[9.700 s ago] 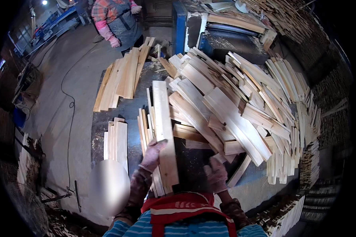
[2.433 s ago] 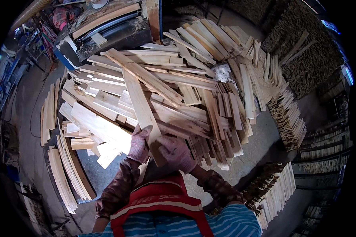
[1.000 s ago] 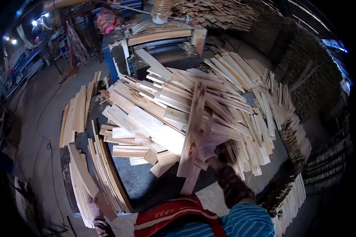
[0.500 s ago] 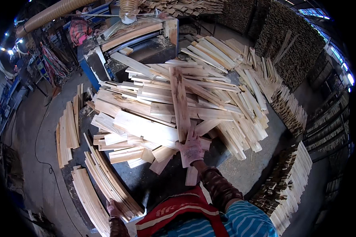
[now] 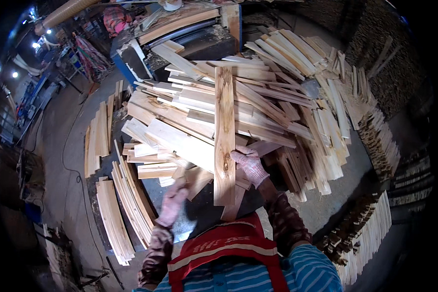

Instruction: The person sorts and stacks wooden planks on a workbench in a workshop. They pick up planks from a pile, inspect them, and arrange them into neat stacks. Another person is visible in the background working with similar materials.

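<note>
While the grip of your right hand (image 5: 250, 164) is pinching the knotty plank (image 5: 224, 121) by its right edge, this plank lies lengthwise before you, above the heap of loose boards (image 5: 177, 145). Your left hand (image 5: 173, 200) is near the heap's closest board ends; because it is blurred, I cannot tell if its grip is spread. Stacks of narrow boards (image 5: 114, 221) occupy the left side of the tabletop (image 5: 153, 192). The heap stands between you and the roller machine (image 5: 194, 51). A cable (image 5: 63, 151) crosses the floor at left.
</note>
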Tool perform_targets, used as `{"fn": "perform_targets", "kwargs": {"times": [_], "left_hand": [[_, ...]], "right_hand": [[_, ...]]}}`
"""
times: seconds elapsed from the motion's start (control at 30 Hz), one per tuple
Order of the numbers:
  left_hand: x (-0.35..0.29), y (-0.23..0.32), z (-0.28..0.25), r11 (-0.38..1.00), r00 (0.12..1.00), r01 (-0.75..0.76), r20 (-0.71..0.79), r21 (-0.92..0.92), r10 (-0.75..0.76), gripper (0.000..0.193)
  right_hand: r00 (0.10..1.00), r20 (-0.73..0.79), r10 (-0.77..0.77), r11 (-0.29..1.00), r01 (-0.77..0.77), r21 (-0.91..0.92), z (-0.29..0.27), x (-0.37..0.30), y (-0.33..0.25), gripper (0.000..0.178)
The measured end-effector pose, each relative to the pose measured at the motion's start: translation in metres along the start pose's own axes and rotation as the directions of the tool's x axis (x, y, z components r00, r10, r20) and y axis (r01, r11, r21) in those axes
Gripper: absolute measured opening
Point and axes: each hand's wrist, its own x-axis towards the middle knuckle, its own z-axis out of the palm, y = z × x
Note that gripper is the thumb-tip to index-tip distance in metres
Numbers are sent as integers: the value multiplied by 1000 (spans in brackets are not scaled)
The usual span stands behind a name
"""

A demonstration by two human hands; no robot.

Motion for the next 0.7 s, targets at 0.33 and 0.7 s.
{"fn": "perform_targets", "kwargs": {"times": [0.33,0.7], "left_hand": [[15,24,97,784,939,343,218,-518,-267,45],[-24,-47,-161,973,920,116,-391,197,-31,34]], "right_hand": [[986,168,-16,1000,18,-9,25,15,-5,42],[939,88,-333,-394,-54,-917,-87,79,31,57]]}}
